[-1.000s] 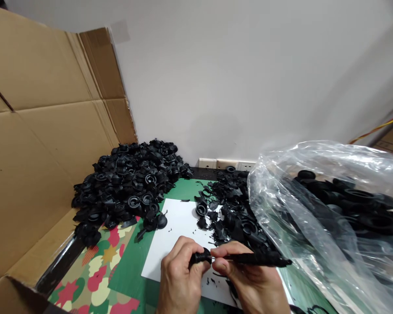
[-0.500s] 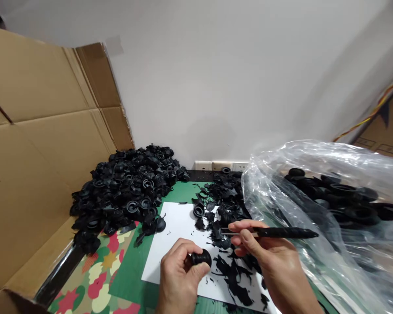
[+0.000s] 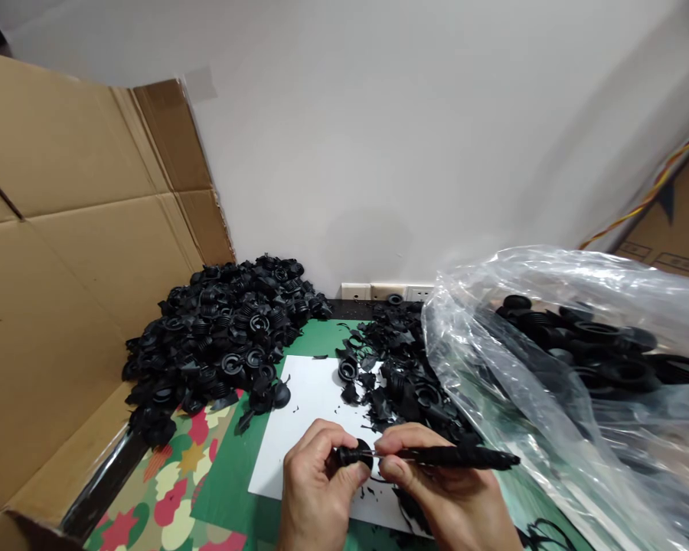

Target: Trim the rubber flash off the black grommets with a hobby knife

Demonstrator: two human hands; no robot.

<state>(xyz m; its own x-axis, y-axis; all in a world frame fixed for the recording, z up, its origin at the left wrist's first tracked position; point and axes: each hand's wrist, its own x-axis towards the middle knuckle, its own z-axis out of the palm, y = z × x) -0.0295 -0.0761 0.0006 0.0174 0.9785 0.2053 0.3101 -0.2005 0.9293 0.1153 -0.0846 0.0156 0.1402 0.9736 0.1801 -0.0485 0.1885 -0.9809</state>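
My left hand (image 3: 318, 478) is closed, pinching a small round ribbed black rubber part (image 3: 363, 453) between thumb and fingers above the white sheet (image 3: 298, 413). My right hand (image 3: 442, 482) is closed around black-handled tweezers (image 3: 459, 457), with the thin metal tips pointing left. Those tips reach the right side of the rubber part; whether they grip it I cannot tell. Torn black rubber scraps (image 3: 402, 352) lie behind my right hand and partly beneath it. A loose ring-shaped rubber part (image 3: 347, 370) rests near the sheet's far edge.
A large heap of ribbed black parts (image 3: 218, 337) sits at left against a cardboard box wall (image 3: 92, 145). To the right, a clear plastic bag (image 3: 465, 329) holds more black parts. Wall sockets (image 3: 387, 291) are behind the green mat (image 3: 230, 482).
My right hand has moved left and toward me, bringing the tweezers from over the scraps to the rubber part. My left hand has stayed nearly still.
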